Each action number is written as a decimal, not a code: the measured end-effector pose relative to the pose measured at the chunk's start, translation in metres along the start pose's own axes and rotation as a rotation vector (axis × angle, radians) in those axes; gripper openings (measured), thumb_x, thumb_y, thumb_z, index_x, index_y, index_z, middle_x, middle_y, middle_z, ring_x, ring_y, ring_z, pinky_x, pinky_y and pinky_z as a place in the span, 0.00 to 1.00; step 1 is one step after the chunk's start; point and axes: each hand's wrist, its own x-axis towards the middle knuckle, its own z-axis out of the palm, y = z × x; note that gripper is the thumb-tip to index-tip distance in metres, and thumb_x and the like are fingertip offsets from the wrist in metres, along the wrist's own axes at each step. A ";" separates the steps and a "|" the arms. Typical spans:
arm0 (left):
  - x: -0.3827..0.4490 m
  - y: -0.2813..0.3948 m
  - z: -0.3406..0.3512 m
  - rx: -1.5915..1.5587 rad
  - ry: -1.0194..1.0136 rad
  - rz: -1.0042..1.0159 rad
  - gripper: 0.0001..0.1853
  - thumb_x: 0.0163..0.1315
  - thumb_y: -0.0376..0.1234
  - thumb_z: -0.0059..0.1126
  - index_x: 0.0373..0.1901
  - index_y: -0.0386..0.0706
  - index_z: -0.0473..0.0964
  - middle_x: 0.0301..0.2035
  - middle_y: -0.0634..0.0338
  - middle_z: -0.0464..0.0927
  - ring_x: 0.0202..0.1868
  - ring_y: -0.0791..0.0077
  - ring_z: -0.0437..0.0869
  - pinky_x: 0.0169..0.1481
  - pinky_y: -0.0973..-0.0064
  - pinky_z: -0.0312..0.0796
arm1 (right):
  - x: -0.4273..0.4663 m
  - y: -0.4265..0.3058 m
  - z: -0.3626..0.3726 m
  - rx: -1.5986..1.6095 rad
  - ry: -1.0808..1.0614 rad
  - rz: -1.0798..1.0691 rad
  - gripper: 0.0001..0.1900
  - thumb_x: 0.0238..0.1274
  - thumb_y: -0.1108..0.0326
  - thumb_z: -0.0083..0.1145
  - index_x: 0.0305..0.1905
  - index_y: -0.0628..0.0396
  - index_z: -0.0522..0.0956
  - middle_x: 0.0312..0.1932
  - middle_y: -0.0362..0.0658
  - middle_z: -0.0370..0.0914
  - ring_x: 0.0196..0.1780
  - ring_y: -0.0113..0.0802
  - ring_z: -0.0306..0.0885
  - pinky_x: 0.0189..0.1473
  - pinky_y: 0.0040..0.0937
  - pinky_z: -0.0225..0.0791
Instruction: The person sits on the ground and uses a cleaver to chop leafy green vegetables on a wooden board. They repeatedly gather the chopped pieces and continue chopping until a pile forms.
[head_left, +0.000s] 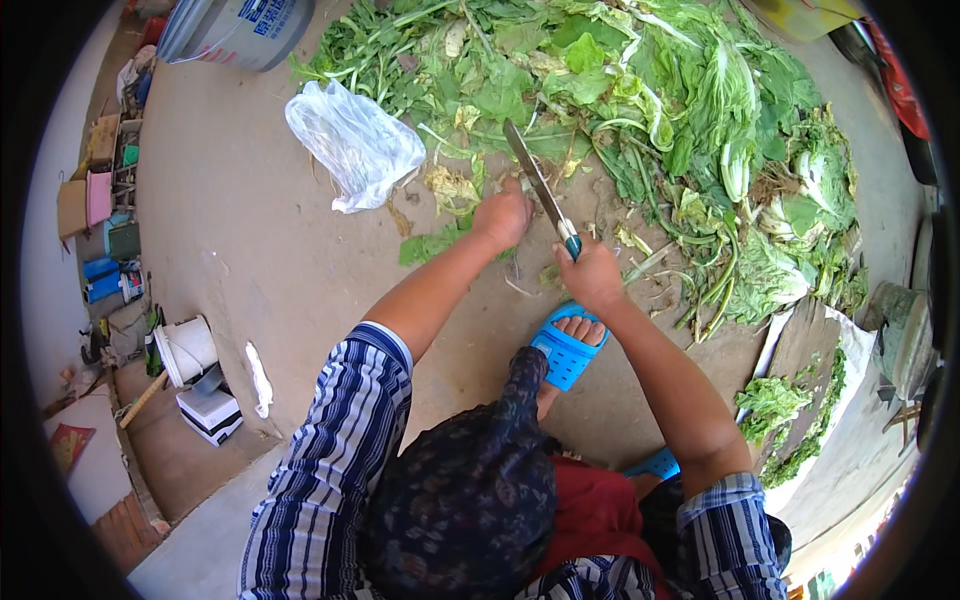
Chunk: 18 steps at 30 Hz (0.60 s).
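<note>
My right hand grips a long-bladed knife by its green and white handle. The blade points away from me, its tip over the edge of a large heap of leafy greens. Just left of the blade, my left hand is curled low over the floor, by yellowed leaf scraps. Whether its fingers hold something is hidden. Heads of Chinese cabbage, some with roots, lie on the heap's right side. A crumpled clear plastic bag rests left of my left hand.
A plastic bucket stands at the far left and a yellow container at the far right. Chopped greens lie around a wooden board on a white sheet at right. My blue sandal is below my right hand. A white bucket lies at left.
</note>
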 end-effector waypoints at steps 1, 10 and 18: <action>0.000 0.003 -0.002 0.010 -0.026 -0.017 0.18 0.61 0.39 0.43 0.41 0.31 0.60 0.30 0.39 0.79 0.33 0.42 0.80 0.39 0.53 0.71 | 0.001 0.000 0.000 0.006 -0.003 -0.004 0.18 0.55 0.53 0.55 0.33 0.60 0.75 0.28 0.59 0.77 0.35 0.58 0.77 0.38 0.49 0.71; 0.001 0.004 -0.005 0.057 -0.021 -0.016 0.16 0.58 0.38 0.47 0.39 0.34 0.61 0.29 0.40 0.78 0.34 0.42 0.80 0.41 0.53 0.71 | 0.031 -0.018 0.019 -0.092 0.042 0.062 0.16 0.55 0.53 0.54 0.35 0.57 0.76 0.32 0.57 0.78 0.38 0.55 0.78 0.41 0.48 0.71; -0.027 -0.004 0.001 -0.123 0.211 0.023 0.16 0.60 0.41 0.52 0.40 0.38 0.64 0.25 0.41 0.78 0.29 0.42 0.79 0.32 0.52 0.71 | 0.002 -0.007 0.011 0.161 0.120 -0.038 0.16 0.55 0.54 0.56 0.32 0.58 0.73 0.23 0.58 0.75 0.30 0.57 0.76 0.34 0.46 0.70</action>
